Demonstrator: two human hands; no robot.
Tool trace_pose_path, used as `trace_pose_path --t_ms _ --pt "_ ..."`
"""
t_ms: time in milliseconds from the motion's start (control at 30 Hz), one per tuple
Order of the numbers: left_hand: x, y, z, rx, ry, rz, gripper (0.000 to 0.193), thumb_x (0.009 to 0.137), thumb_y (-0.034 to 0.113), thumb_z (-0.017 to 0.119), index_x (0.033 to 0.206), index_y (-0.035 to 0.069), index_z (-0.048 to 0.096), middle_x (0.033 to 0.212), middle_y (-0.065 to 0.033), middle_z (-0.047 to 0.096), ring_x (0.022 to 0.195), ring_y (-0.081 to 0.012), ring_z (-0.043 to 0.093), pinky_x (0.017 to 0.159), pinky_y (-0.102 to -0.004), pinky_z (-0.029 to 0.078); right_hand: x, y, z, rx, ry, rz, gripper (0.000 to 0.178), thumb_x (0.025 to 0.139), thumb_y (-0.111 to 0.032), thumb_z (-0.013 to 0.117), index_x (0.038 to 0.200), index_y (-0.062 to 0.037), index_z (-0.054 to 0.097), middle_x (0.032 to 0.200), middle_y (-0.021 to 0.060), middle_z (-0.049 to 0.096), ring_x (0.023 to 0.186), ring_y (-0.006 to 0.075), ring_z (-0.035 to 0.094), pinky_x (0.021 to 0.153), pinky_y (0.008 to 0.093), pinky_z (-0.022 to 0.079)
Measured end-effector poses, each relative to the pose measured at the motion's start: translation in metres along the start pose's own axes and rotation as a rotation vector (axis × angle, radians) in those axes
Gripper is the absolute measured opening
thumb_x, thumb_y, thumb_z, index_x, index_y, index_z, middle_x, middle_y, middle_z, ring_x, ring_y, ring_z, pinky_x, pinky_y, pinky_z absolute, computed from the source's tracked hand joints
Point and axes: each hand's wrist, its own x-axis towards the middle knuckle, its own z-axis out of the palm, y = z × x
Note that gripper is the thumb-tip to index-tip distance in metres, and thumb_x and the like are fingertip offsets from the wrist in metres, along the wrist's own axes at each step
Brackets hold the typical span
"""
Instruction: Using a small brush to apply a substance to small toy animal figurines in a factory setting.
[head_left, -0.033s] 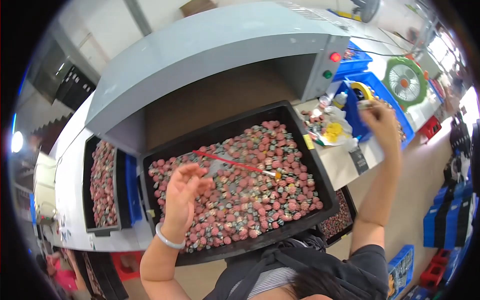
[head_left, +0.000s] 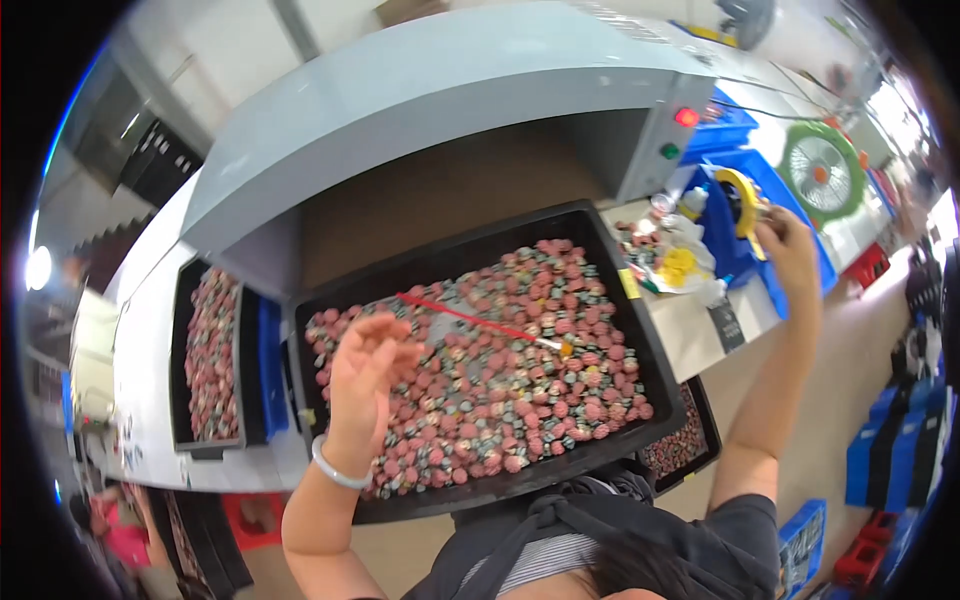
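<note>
A large black tray (head_left: 480, 492) in front of me is filled with pink, ridged, bead-like pieces (head_left: 520, 410) mixed with grey and cream ones. Across them lies a red-handled brush (head_left: 470, 318), its bristle end toward the right. Over the tray's left part hovers my left hand (head_left: 365, 375), palm up, fingers loosely bent and apart, with a pale bangle at the wrist. At the far right, my right hand (head_left: 788, 240) is closed on the edge of a yellow ring-shaped roll (head_left: 745, 205), probably tape, beside a blue bin (head_left: 715, 235).
Behind the tray stands a grey hooded machine (head_left: 430, 110) with red and green buttons. A second tray of pieces (head_left: 210, 360) sits on the left. Small bottles (head_left: 692, 202) and a bag with yellow contents (head_left: 682, 265) lie right of the tray, before a green fan (head_left: 822, 172).
My right hand has moved down onto the yellow roll, which has tilted and shifted toward it. The whole view has slid slightly. My left hand keeps nearly the same pose over the tray.
</note>
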Motion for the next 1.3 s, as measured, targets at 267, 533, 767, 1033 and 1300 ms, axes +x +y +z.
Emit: trace_pose_path --t_ms 267,533,767,1033,1300 --pt "0.003 -0.012 0.009 0.189 -0.178 0.053 0.031 0.083 0.014 0.057 0.107 0.002 0.044 0.092 -0.007 0.052 0.082 -0.0156 0.058 0.071 -0.0274 0.048 -0.066 -0.109 0.028 0.005 -0.302 -0.255 0.023 0.07 0.0 0.06 0.093 -0.0024 0.058 0.068 0.0029 0.051 0.059 0.0099 0.048 0.052 0.0199 0.037" --pt "-0.047 0.0 0.009 0.037 -0.382 -0.387 0.037 0.085 0.008 0.051 0.12 0.001 0.04 0.108 -0.0098 0.052 0.086 -0.0173 0.059 0.076 -0.0287 0.049 -0.126 -0.225 0.141 0.45 -0.783 -0.716 0.032 0.065 -0.002 0.064 0.096 -0.0046 0.057 0.074 0.0095 0.058 0.066 0.0209 0.059 0.059 0.029 0.047" --pt "-0.043 0.064 -0.089 0.353 0.147 0.03 0.019 0.083 0.012 0.055 0.101 0.005 0.052 0.092 -0.0033 0.056 0.078 -0.0141 0.06 0.07 -0.0265 0.048 -0.126 -0.221 0.156 0.432 -1.066 -0.67 0.035 0.071 -0.012 0.065 0.104 -0.0072 0.053 0.069 0.0106 0.058 0.067 0.024 0.061 0.056 0.0326 0.046" --pt "0.014 0.104 -0.191 1.15 0.623 0.411 0.028 0.077 0.014 0.06 0.103 0.002 0.057 0.096 -0.0097 0.061 0.089 -0.0205 0.058 0.079 -0.0297 0.045 -0.118 -0.207 0.174 0.324 -1.075 -0.695 0.026 0.072 -0.018 0.066 0.094 -0.0067 0.058 0.072 0.0125 0.061 0.064 0.0252 0.06 0.058 0.0333 0.047" --pt "0.066 -0.014 -0.093 2.052 -0.033 0.442 0.011 0.069 0.015 0.062 0.079 0.01 0.065 0.075 -0.0056 0.06 0.081 -0.0226 0.055 0.072 -0.0368 0.041 -0.106 -0.195 0.19 0.291 -1.064 -0.65 0.019 0.073 -0.017 0.062 0.09 -0.0088 0.059 0.074 0.0111 0.06 0.068 0.0247 0.06 0.062 0.0353 0.047"
